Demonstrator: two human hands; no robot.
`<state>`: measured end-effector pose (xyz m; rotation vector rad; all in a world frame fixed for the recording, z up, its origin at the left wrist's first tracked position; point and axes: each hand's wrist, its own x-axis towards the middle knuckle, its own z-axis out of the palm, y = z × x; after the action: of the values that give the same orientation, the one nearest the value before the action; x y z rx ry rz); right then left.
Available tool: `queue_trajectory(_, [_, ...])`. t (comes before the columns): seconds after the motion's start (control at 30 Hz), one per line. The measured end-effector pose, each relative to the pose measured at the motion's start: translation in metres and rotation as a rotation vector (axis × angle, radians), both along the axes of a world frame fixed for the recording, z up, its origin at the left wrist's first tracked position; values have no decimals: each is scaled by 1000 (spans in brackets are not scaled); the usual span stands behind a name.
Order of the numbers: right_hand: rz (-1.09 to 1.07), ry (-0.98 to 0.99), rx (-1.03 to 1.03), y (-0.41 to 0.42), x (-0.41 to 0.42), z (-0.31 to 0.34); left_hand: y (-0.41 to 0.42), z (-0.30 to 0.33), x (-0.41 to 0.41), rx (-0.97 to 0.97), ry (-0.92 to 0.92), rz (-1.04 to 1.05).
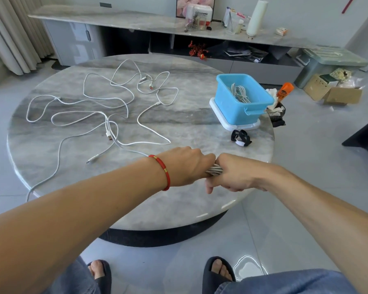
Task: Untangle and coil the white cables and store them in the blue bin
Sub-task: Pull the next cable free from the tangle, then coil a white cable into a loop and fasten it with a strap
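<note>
Progress looks to be somewhere past the start: one coil of white cable already lies inside the blue bin, which stands on a white lid or tray at the right of the round marble table. A second bundle is being gathered at the near edge, where the left hand and the right hand meet, each with fingers curled round the looped strands so that only a short stretch shows between them. A tail from this bundle seems to run left under the left wrist toward the loose cables, though where it joins them is hidden. Those remaining cables sprawl over the left and far half of the table in crossing loops, several connectors visible, and one strand hangs over the near left edge; by my judgement most of the untangling is left. A black strap lies just near the bin. Beyond the table a long marble shelf runs along the far wall with bottles and a box on it, curtains hang far left, cardboard boxes sit on the grey tiled floor far right.
</note>
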<state>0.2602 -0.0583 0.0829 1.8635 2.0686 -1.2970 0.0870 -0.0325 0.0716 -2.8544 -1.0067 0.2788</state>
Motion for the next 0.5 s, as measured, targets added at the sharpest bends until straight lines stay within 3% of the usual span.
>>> queue_trajectory(0.1, [-18, -22, 50, 10, 17, 0, 9, -5, 3, 77, -156, -49])
queue_trajectory(0.17, [-54, -24, 32, 15, 27, -4, 11, -9, 7, 11, -235, -51])
queue_trajectory(0.37, [-6, -73, 298, 42, 40, -15, 24, -19, 16, -109, -260, 155])
queue_trajectory(0.5, [-363, 104, 374, 67, 68, -15, 40, -32, 13, -248, -412, 417])
